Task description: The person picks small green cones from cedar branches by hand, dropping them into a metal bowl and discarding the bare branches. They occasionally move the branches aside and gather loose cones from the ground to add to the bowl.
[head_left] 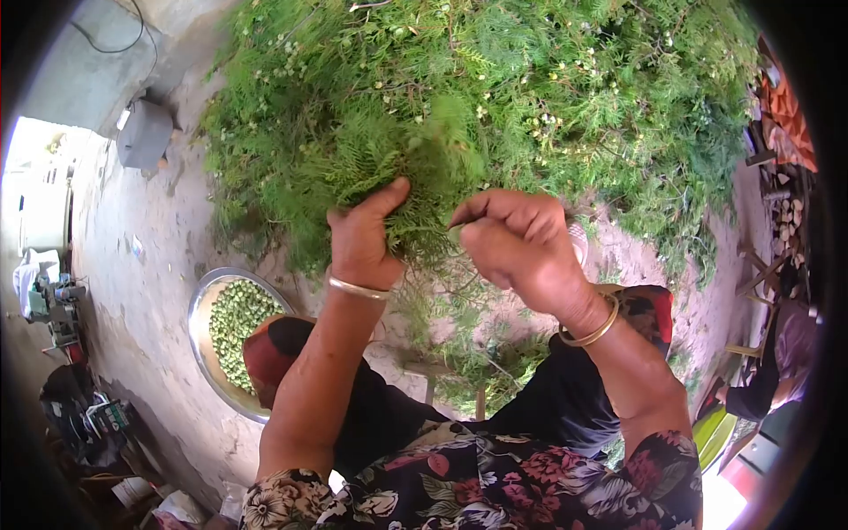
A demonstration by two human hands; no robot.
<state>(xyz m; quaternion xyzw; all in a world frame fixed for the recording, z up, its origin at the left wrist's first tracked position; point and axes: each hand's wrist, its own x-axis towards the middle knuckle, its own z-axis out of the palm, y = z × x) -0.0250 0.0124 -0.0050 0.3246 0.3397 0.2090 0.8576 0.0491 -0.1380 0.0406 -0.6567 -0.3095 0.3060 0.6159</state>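
Leafy green sprigs (367, 159) are gripped in my left hand (364, 234), in front of the big heap of cut branches. To its right my right hand (521, 243) is raised with its fingers curled together in a pinch; a small greenish bit shows at the fingertips, too small to name. The two hands are apart. The heap of green branches (565, 97) bears small pale round cones and fills the upper middle. Left of my knees, a metal basin (201, 309) holds many small green cones (237, 331).
A grey container (146, 132) stands on the concrete floor (132, 291) at upper left. Tools and bags lie along the left edge. Stacked firewood (786, 216) and an orange cloth (789, 119) are at right. Another person's arm (751, 402) shows at lower right.
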